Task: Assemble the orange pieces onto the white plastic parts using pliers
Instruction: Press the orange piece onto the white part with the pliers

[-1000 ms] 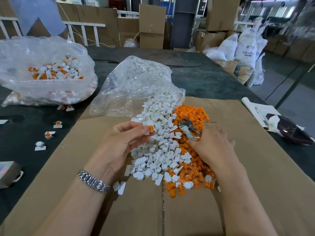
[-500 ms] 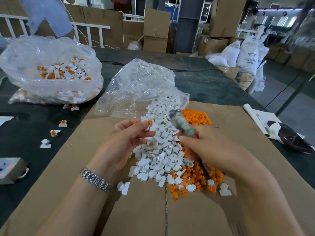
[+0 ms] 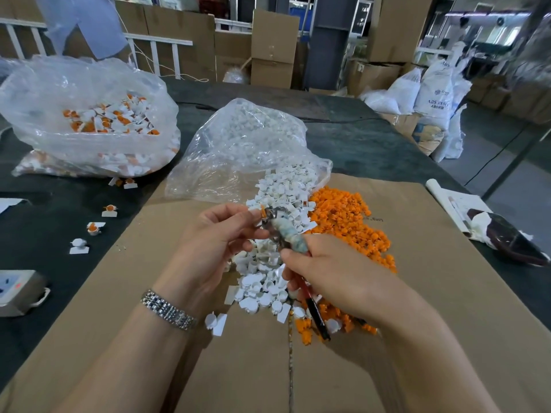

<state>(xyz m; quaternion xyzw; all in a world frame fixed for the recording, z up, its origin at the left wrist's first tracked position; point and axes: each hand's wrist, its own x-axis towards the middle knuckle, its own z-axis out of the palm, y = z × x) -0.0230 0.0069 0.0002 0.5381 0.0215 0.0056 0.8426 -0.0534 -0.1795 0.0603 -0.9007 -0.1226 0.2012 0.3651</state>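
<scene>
Since half a second ago the pliers [image 3: 280, 231] have swung in from above the pile, so that their metal head now meets the small orange-capped piece [image 3: 262, 212] pinched at the fingertips of the left hand [image 3: 217, 242]. That hand's thumb and fingers curl round the piece, just above and left of the right hand [image 3: 331, 278], which grips the pliers by their handles; a red-and-black handle sticks out below its palm, and pale tape wraps the shank near the head. Directly under both hands lies a heap of white plastic parts [image 3: 268, 272], small, matte and angular, some with flat tabs. Just right of it, beyond the right hand, spreads a heap of orange pieces [image 3: 343, 222], tiny and knobbly. Both heaps rest on a flat brown cardboard sheet [image 3: 432, 293] with a seam running toward the person. Beyond the hands a crumpled clear plastic bag [image 3: 238, 156] lies open, white parts spilling from its mouth into the heap. Far left of the left hand a second clear bag [image 3: 89, 114], glossy and wrinkled, holds finished white parts fitted with orange caps. A few such finished parts [image 3: 95, 228] sit scattered on the dark tabletop [image 3: 44, 248] left of the cardboard. On the left wrist is a shiny metal link bracelet [image 3: 168, 310].
</scene>
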